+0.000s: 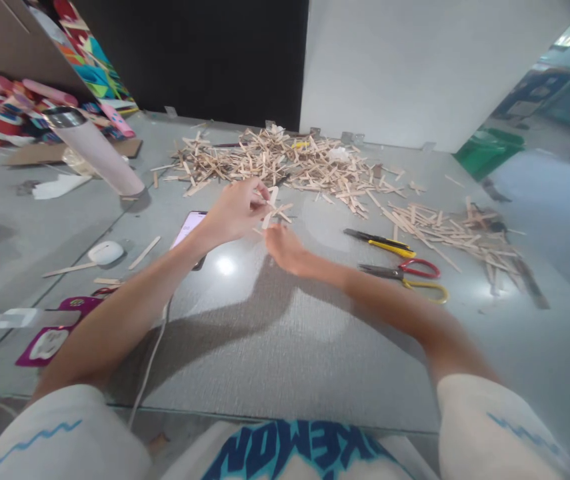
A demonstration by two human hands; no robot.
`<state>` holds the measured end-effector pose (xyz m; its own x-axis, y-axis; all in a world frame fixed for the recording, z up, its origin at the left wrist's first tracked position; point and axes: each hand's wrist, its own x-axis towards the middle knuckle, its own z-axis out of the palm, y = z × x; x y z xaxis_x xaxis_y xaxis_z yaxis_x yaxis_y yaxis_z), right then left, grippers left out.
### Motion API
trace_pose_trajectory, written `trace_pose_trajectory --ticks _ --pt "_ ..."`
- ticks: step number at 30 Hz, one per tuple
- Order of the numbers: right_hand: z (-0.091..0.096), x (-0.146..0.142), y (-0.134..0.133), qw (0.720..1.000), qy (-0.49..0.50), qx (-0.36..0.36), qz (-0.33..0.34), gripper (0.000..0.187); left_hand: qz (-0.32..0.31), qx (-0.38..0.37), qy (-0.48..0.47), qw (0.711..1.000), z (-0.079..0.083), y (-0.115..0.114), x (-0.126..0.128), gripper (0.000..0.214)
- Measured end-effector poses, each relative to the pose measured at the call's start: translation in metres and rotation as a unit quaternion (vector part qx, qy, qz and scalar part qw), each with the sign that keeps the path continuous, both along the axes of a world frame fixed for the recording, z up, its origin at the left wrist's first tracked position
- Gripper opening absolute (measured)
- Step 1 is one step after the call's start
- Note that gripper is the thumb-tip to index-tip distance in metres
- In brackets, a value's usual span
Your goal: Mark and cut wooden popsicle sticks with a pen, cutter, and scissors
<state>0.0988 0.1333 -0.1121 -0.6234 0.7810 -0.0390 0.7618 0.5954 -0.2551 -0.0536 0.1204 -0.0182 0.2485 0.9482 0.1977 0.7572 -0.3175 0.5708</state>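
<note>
Near the middle of the grey table (275, 347), my left hand (237, 207) pinches a small piece made of crossed wooden craft sticks (277, 210). From below and to the right, my right hand (285, 248) has its fingers closed at the lower end of the same piece. Some of the fingertips are hidden, so the exact grip of the right hand is partly covered. Under my left forearm lies a phone (191, 227) with its screen lit. Beyond both hands spreads a large heap of craft sticks (265, 157).
Right of my hands lie a yellow utility knife (389, 247) and scissors (415, 273) with red and yellow handles. More sticks (439, 230) are scattered farther right. On the left stand a pink tumbler (99, 153) and a white earbud case (105, 253). A cable (152, 367) crosses the front edge.
</note>
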Motion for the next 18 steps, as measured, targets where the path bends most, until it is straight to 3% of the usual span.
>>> trace_pose_trajectory --ticks 11,15,18 --pt "0.000 0.148 0.080 0.981 -0.026 0.066 -0.182 0.027 0.000 -0.008 0.015 1.000 0.002 0.000 0.001 0.014" --pt "0.007 0.183 0.108 0.967 -0.019 0.098 -0.232 0.033 -0.025 -0.032 0.009 0.999 -0.001 0.001 0.000 0.011" --pt "0.011 0.197 0.107 0.965 -0.002 0.119 -0.232 0.032 -0.068 -0.051 0.029 0.996 -0.003 0.003 -0.001 0.016"
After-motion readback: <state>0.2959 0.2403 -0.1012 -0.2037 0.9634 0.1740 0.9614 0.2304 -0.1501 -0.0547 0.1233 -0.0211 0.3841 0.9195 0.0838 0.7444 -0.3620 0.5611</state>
